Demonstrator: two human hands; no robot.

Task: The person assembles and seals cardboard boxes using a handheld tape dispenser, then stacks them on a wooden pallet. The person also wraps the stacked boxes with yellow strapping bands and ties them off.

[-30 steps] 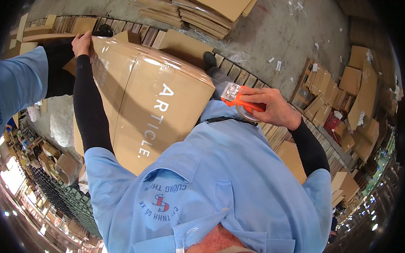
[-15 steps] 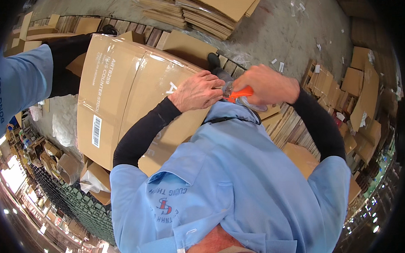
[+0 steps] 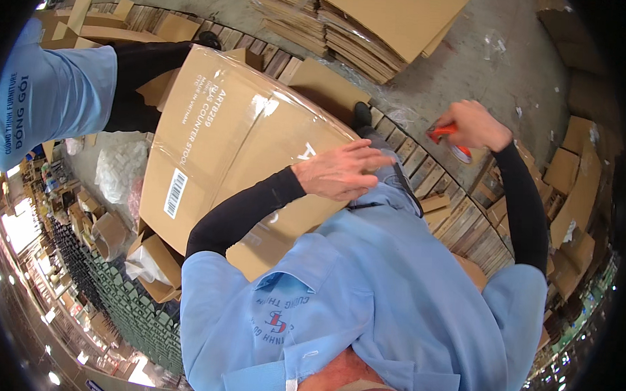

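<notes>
"Two bare hands showed on my remote feed, apart from each other. How far along did you log it?"

"Well along, I judged. Glossy clear tape [image 3: 269, 106] crossed the seam end and upper edge of the large brown cardboard carton [image 3: 225, 158], and I saw no flap standing up on the broad face."

"What was left?"

"Couldn't tell. The left hand [image 3: 343, 170] and the pale blue work shirt [image 3: 421, 268] hid part of the right end, and the underside was out of my view."

"Hand states?"

"Right hand [image 3: 475, 124] was closed round an orange-red handheld tape dispenser [image 3: 443, 133]. Left had its fingers loosely spread, and I saw nothing in it."

"And the carton, relative to them?"

"In front of the wearer, toward the left. The left forearm, in a black sleeve [image 3: 247, 210], crossed over it and the hand was at its right end; contact, I couldn't tell. The right hand was well apart from it, off to the right, dispenser included."
</notes>
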